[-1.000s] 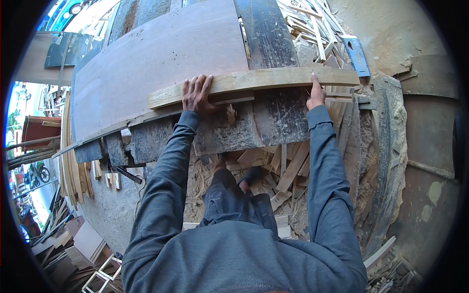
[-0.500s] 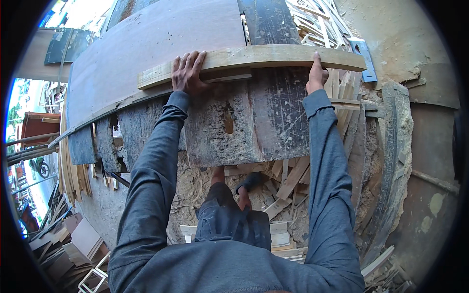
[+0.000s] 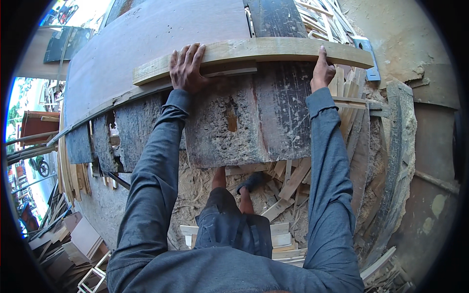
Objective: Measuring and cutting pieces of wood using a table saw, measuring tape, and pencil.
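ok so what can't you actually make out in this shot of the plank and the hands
- Head view: the underside of the pale wooden plank, hidden by its own top face.
- Left hand: palm and whatever lies under it are covered by the hand itself.
- Right hand: its fingers curl behind the plank edge.
- Person's feet: mostly hidden by the worn workbench.
- Picture rim: scrap wood bends and blurs.

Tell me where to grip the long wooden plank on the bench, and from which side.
Grip the plank near both ends, from the near long edge, as the left hand and right hand do. It is long and thin and lies flat across the bench, so one central grip would probably let it swing.
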`<state>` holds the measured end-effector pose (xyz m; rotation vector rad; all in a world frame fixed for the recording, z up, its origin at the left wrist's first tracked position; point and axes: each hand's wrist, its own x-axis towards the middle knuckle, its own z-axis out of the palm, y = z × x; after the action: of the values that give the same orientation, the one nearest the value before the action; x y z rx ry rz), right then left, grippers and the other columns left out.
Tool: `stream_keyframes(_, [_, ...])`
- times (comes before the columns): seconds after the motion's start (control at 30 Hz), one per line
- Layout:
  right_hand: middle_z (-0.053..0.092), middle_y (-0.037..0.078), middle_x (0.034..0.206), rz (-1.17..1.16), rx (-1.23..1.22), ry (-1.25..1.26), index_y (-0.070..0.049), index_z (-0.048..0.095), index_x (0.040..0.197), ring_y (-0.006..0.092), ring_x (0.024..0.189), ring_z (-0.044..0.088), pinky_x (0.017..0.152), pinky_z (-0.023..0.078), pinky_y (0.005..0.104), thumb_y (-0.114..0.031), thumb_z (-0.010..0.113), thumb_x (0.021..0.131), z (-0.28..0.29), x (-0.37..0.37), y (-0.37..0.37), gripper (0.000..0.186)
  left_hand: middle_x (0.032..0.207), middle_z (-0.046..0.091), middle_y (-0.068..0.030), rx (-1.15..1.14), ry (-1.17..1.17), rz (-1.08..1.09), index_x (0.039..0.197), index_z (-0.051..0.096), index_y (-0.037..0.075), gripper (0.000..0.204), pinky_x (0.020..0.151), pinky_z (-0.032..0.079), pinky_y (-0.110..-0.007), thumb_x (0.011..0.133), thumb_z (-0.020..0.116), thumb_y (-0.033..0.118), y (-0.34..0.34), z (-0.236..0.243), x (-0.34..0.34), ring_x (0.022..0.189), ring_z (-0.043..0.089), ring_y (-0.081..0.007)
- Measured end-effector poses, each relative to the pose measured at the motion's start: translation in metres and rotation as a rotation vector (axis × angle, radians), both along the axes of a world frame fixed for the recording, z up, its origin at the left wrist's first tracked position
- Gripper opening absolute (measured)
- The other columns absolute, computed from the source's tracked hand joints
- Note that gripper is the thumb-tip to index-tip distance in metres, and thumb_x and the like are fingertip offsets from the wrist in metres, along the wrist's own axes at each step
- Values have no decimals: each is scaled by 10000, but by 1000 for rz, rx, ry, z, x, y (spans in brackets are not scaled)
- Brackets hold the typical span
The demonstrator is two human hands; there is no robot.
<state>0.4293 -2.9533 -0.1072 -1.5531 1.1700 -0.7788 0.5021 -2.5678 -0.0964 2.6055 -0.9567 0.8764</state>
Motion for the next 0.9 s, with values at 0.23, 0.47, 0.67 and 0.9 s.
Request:
stream_keyframes(0.23, [669, 304, 1199, 68, -13, -75, 206, 614, 1170, 355, 1111, 663, 993, 493, 406, -648, 806, 758, 1, -5, 1, 968, 1411, 602, -107, -3, -31, 8, 1367, 604, 124, 1068, 1148, 307, -623, 597, 750, 850, 1, -4, 2, 1325, 550, -311])
stream_keyframes(0.47, [681, 262, 1207, 89, -76, 12, 153, 643, 1183, 348, 1122, 662, 997, 493, 413, -658, 809, 744, 1, -6, 1, 937, 1435, 580, -84, 7, -23, 18, 1371, 587, 140, 1083, 1192, 182, -623, 585, 742, 869, 1, -6, 1, 1354, 521, -264])
stream_keyframes(0.67, [667, 253, 1263, 56, -81, -105, 117, 625, 1259, 331, 1141, 664, 996, 503, 398, -605, 792, 807, -2, -4, 3, 868, 1428, 590, -81, -14, -12, -16, 1365, 597, 146, 1059, 1194, 169, -604, 596, 747, 859, 3, -8, 3, 1356, 521, -265])
stream_keyframes(0.9, [687, 242, 1236, -20, -105, -101, 120, 639, 1236, 335, 1126, 674, 985, 510, 404, -614, 780, 812, -8, 0, 0, 859, 1450, 584, -79, -38, 33, -44, 1375, 595, 182, 1039, 1212, 100, -640, 604, 734, 864, 3, -12, 4, 1395, 490, -290])
